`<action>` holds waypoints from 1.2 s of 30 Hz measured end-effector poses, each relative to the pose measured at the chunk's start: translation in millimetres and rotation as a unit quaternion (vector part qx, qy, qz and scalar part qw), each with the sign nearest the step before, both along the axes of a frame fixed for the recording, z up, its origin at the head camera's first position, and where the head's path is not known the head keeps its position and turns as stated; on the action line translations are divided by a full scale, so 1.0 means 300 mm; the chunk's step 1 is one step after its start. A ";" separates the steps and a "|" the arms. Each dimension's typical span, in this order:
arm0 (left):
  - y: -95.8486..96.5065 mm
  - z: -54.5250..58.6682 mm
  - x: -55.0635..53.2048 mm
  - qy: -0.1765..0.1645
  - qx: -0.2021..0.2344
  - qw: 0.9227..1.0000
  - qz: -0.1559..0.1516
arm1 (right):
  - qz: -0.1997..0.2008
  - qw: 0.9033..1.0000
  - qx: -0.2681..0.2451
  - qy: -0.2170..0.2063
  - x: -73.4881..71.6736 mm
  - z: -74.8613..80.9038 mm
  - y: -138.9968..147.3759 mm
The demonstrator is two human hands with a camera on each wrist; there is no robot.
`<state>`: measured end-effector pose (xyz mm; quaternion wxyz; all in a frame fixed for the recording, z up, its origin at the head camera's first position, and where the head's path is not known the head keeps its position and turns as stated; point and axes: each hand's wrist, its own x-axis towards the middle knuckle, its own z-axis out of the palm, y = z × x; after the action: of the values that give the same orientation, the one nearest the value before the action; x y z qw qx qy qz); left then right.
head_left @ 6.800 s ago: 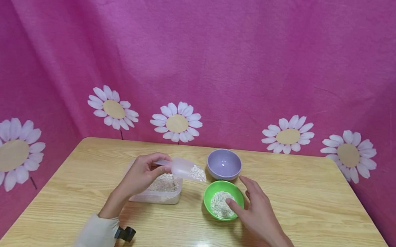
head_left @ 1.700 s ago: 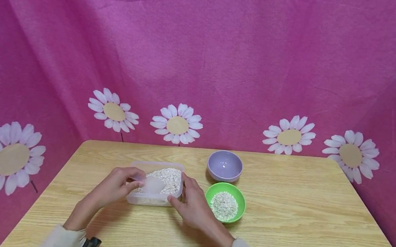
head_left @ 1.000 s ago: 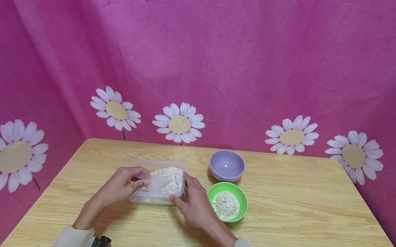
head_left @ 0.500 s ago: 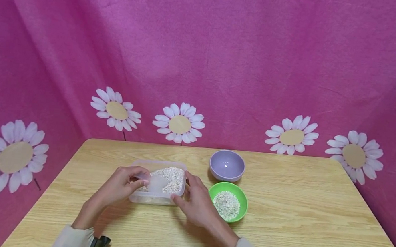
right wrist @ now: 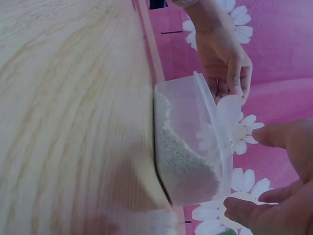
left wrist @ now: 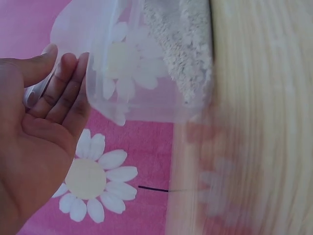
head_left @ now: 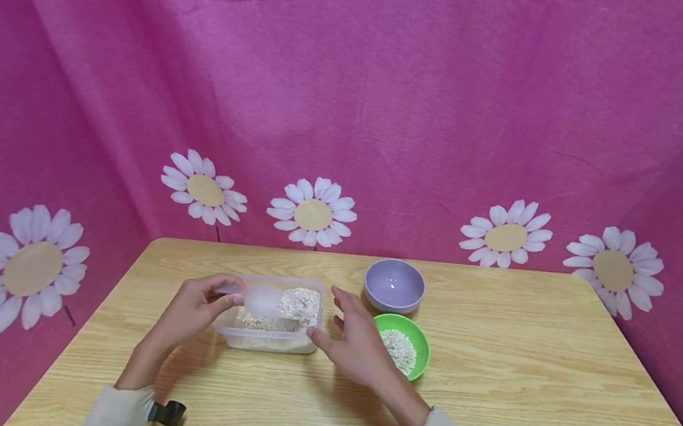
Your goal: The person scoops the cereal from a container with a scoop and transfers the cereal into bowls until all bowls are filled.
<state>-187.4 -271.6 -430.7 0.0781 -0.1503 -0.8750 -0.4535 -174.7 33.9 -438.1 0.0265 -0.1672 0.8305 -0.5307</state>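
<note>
My left hand [head_left: 196, 312] pinches the handle of a translucent plastic scoop [head_left: 261, 300]. The scoop is raised just over a clear plastic container [head_left: 269, 336], overlapping its rim in the head view. Inside the container, rolled oats [head_left: 302, 302] are heaped toward the right end. Beside that end is my right hand [head_left: 359, 343], its thumb and fingers spread apart and holding nothing. In the right wrist view its fingertips [right wrist: 234, 203] stand close to the container's rim. A green bowl [head_left: 422, 352] with oats in it is partly hidden behind the right hand.
A purple bowl [head_left: 395, 287] stands just behind the green one. The wooden table [head_left: 518, 370] stretches to the right of the bowls. Pink cloth [head_left: 415, 110] with daisies hangs behind the table and along both sides.
Earlier the scoop held oats near the green bowl, then went down into the container. Since half a second ago it has risen and shifted left, and the right hand has let go of the container's side.
</note>
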 end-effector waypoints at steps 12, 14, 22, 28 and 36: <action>-0.033 0.022 -0.001 0.043 0.032 0.998 0.029 | -0.010 1.000 0.008 0.006 0.000 0.019 0.042; -0.030 0.022 -0.001 0.050 0.037 0.998 0.027 | -0.010 1.000 0.008 0.009 0.002 0.022 0.047; 0.027 0.016 -0.008 0.052 0.073 0.996 -0.009 | -0.021 0.999 0.026 0.034 0.019 0.024 0.100; 0.090 0.018 -0.013 0.024 0.073 0.997 -0.029 | -0.047 0.996 0.065 0.033 0.042 0.023 0.171; 0.196 0.013 -0.028 -0.013 0.085 0.995 -0.054 | -0.068 0.992 0.095 0.043 0.057 0.016 0.276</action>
<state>-196.0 -212.7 -426.6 0.0542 -0.1841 -0.8250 -0.5316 -157.6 116.7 -433.2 -0.0295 -0.1291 0.8869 -0.4426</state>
